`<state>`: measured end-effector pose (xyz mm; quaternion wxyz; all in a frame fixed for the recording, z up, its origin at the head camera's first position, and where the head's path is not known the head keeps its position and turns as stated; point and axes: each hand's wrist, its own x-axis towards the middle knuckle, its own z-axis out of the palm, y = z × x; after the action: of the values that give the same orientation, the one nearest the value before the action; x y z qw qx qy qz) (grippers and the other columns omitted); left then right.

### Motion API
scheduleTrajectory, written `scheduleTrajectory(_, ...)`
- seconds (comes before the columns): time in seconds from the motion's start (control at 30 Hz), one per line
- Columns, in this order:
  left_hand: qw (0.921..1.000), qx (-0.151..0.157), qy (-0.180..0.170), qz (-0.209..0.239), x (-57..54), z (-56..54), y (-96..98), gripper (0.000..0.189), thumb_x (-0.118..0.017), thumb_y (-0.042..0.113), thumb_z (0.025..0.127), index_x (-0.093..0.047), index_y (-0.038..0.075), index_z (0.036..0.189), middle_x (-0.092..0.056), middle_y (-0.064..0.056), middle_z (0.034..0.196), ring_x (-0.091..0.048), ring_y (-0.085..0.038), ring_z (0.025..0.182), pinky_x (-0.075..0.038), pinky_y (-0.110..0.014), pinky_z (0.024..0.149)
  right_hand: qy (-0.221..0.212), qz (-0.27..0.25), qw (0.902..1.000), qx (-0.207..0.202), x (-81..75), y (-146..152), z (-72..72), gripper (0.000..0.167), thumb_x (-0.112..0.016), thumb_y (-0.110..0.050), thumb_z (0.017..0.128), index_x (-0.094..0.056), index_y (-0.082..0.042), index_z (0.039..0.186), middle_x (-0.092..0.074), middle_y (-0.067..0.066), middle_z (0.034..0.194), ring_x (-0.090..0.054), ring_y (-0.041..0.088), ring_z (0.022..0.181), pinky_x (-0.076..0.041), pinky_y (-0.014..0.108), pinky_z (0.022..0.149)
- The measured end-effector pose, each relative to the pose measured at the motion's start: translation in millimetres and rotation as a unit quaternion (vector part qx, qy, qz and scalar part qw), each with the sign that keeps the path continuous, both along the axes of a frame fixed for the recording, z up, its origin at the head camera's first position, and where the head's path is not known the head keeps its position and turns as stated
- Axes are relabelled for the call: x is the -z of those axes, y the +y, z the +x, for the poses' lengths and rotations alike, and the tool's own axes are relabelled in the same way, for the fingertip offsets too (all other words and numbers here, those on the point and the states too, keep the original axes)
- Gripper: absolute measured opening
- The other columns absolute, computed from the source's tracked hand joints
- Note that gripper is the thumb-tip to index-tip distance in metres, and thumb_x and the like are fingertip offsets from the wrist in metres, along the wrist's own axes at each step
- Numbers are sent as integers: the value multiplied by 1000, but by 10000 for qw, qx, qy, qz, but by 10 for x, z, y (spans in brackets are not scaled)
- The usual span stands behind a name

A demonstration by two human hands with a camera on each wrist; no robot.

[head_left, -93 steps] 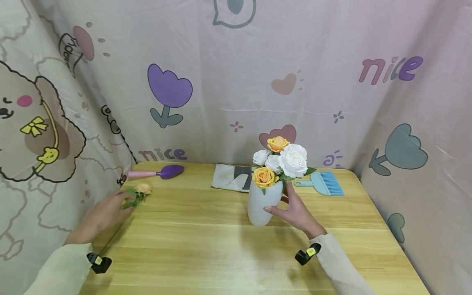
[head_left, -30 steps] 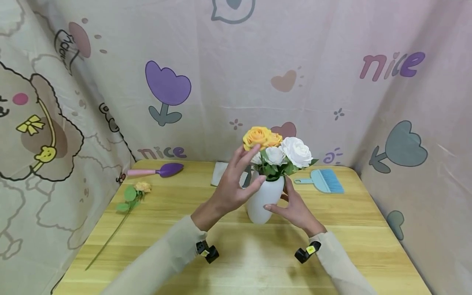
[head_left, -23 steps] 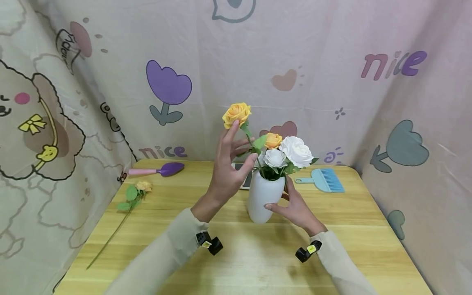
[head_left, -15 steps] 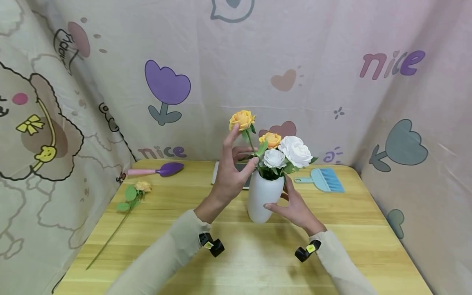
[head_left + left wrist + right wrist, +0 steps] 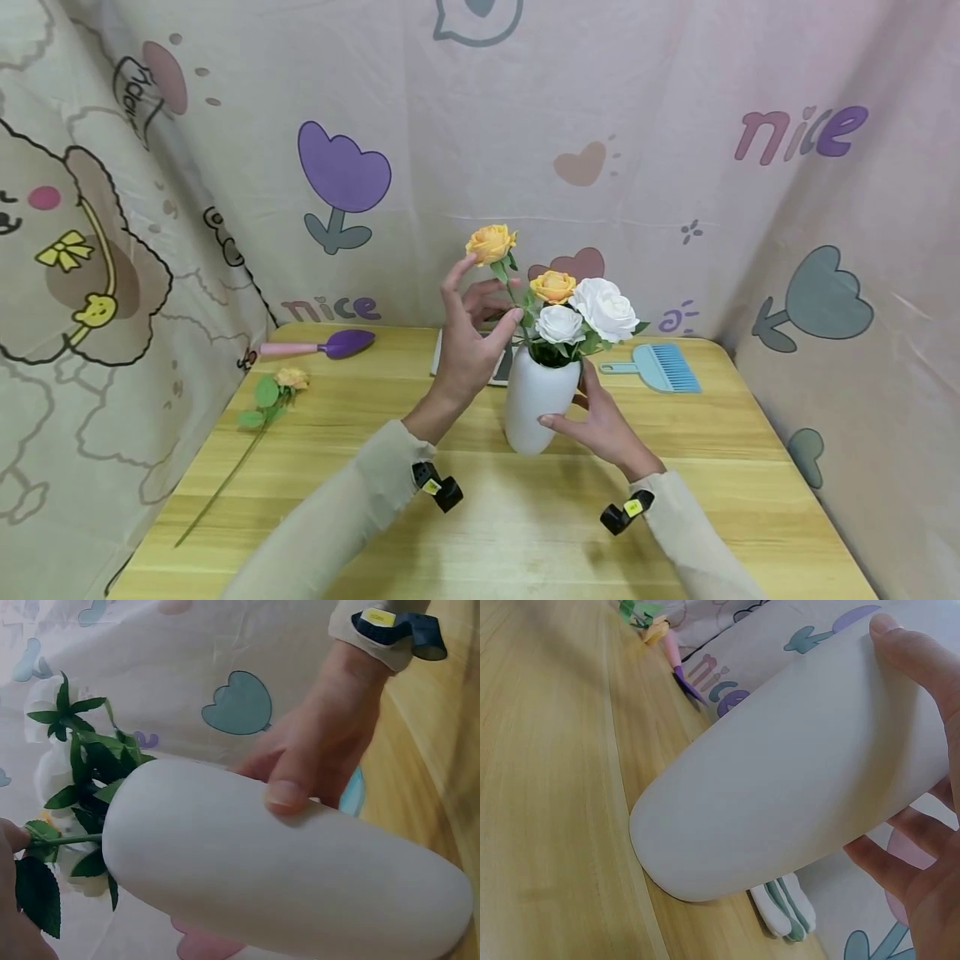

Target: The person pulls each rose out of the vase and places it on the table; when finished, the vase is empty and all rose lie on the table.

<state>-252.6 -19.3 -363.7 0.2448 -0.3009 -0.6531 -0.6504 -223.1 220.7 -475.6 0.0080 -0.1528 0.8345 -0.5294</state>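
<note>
My right hand [image 5: 600, 421] grips the side of a white vase [image 5: 536, 408], thumb in front and fingers behind. In the right wrist view the base of the vase [image 5: 300, 870] stands on the wood, though its tilt is hard to judge. White roses [image 5: 602, 310] and a yellow rose [image 5: 553, 287] fill the vase mouth. To their left, my left hand [image 5: 472, 333] pinches the green stem of a taller yellow rose [image 5: 491, 244] between thumb and fingers. That stem [image 5: 67, 840] runs into the vase mouth in the left wrist view; its lower end is hidden inside.
A yellow rose with a long stem [image 5: 258, 429] lies on the left of the wooden table [image 5: 337, 508]. Behind it is a purple trowel [image 5: 347, 344] with a pink handle. A blue brush [image 5: 666, 367] lies at right, and a folded grey-white cloth [image 5: 501, 367] behind the vase.
The left hand let the long-stemmed rose lie at the left, moved to the vase and raised a yellow rose above the others. Lately its fingers shifted slightly on the stem. The right hand stayed put.
</note>
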Motion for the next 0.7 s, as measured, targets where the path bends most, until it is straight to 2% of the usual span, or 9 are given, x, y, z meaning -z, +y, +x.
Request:
scheduleTrajectory(0.13,9991,-24,-45,421,-134,-35,-15,74,-70,-6,99,-22,8,154,-69,-25,134,-73,-29,99,-60,-29,93,3,15,10000,-42,-3,6,-1,115,-90,-36,91,-11,-27,175,-43,14,169,-48,43,152,-44,68,121)
scheduleTrajectory(0.3,9945,-93,67,1046,-367,-86,-106,70,-70,-6,98,-26,12,150,-69,-29,132,-69,-23,101,-57,-30,91,55,31,10000,-37,-4,9,2,115,-90,-35,91,-12,-26,175,-43,15,168,-49,43,151,-45,68,120)
scheduleTrajectory(0.47,9885,-194,106,1496,-499,-97,-252,73,-69,-7,101,-25,12,156,-70,-16,128,-71,-20,104,-58,-26,91,56,35,10000,-18,9,16,-1,116,-90,-35,91,-12,-25,175,-43,15,168,-49,43,151,-45,68,120)
scheduleTrajectory(0.6,9792,-264,359,1980,-591,-110,-408,77,-68,-11,99,-27,10,159,-71,-8,125,-73,-21,105,-62,-24,85,27,16,10000,0,7,17,1,116,-91,-36,90,-12,-24,175,-44,16,167,-50,44,150,-44,69,120)
scheduleTrajectory(0.7,9696,-383,703,2314,-716,-120,-593,78,-70,-11,97,-28,9,160,-73,-12,124,-72,-26,110,-61,-23,79,31,15,10000,-8,5,12,0,116,-90,-36,90,-12,-24,175,-45,16,166,-50,43,149,-44,69,120)
